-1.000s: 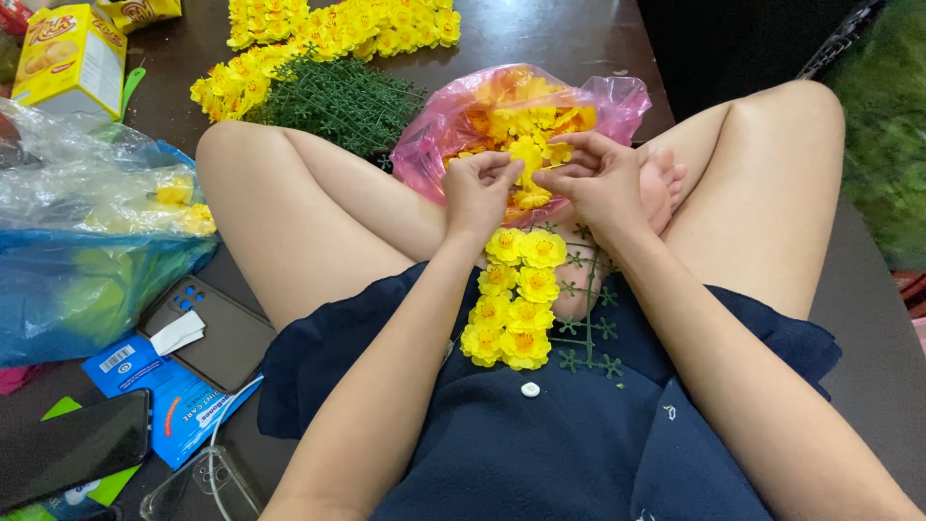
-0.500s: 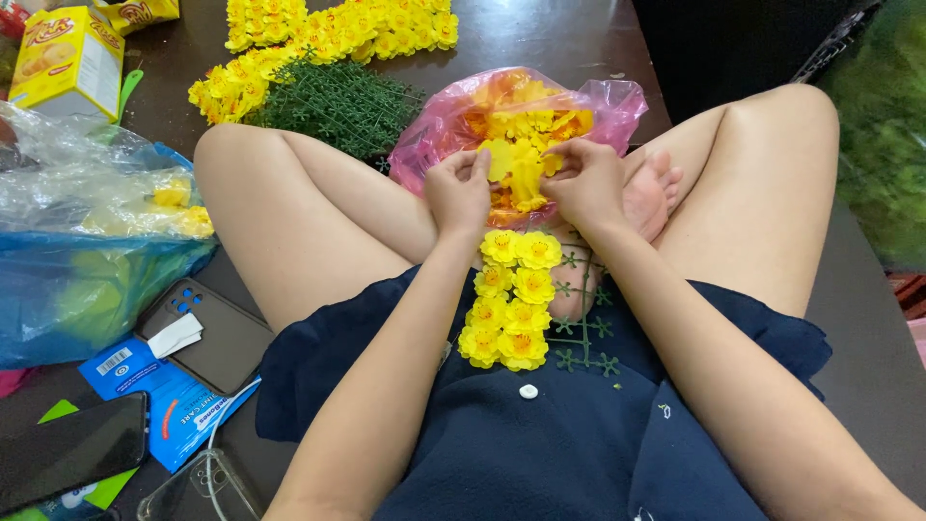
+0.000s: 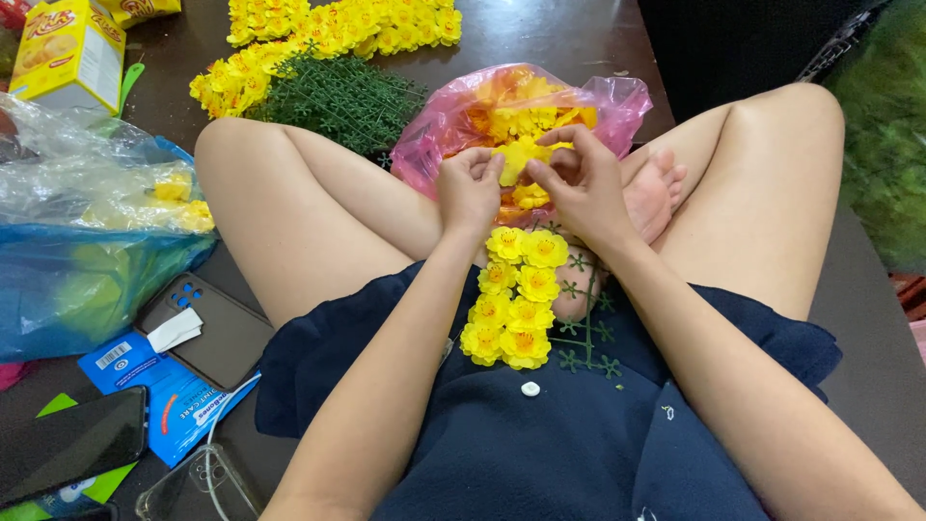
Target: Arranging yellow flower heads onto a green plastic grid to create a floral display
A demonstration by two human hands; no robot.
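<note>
Head view: our left hand (image 3: 470, 188) and right hand (image 3: 579, 183) meet at twelve o'clock, both pinching one yellow flower (image 3: 519, 156) just above the pink bag (image 3: 434, 135). It looks light, soft and easily crushed, so we judge the petal base the safest place to grip. The pink bag holds loose yellow and orange flowers. A garland (image 3: 516, 299) lies on our lap at six o'clock. At nine o'clock a blue bag (image 3: 77, 280) holds more flowers.
</note>
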